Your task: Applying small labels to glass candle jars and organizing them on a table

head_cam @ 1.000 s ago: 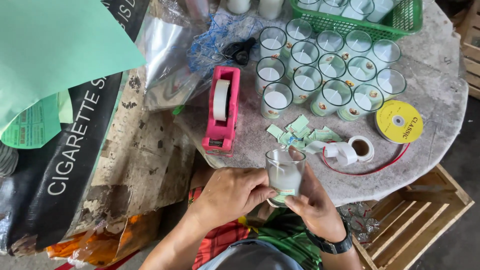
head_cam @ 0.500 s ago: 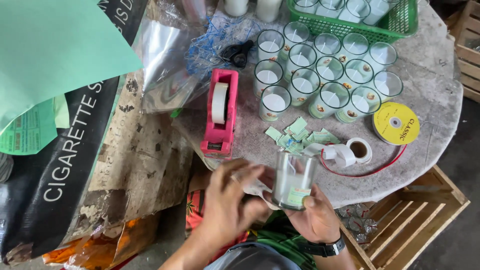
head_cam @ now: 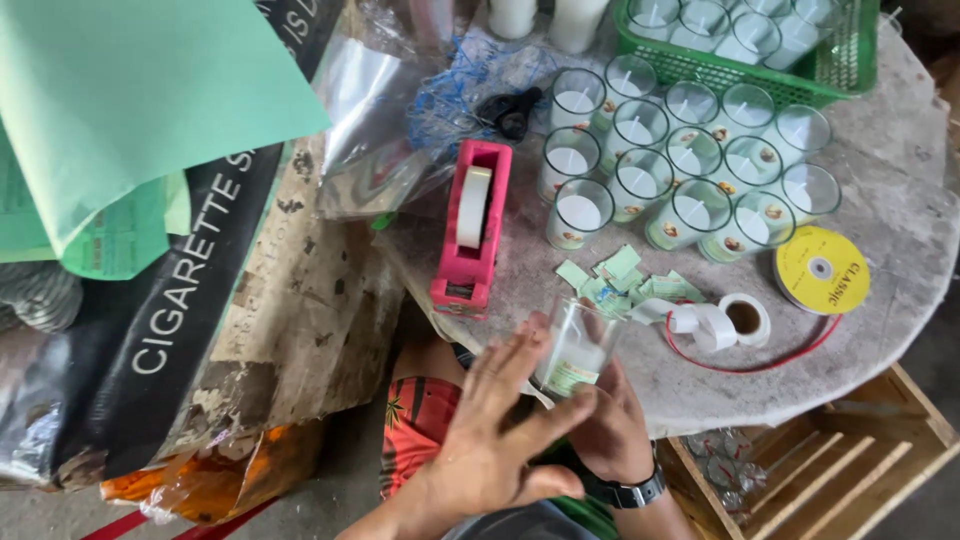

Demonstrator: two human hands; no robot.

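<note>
The right hand (head_cam: 605, 435) grips a glass candle jar (head_cam: 578, 348) from below, fingers closed around its base, just off the near edge of the round bench (head_cam: 900, 200). The left hand (head_cam: 500, 440) is spread flat, fingers wide, beside the jar. A pink tape dispenser (head_cam: 470, 228) and small green labels (head_cam: 625, 280) lie near, on the bench.

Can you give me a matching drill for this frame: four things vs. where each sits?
Things:
1. tape dispenser
2. candle glass
3. ribbon spool
4. green basket

Places:
a. in the right hand, left hand open beside it
b. top of the table, full of candle glasses
c. right edge of the table, red ribbon trailing from it
d. left of the cluster of candle glasses

Pairs: 1-d, 2-a, 3-c, 4-b
</note>
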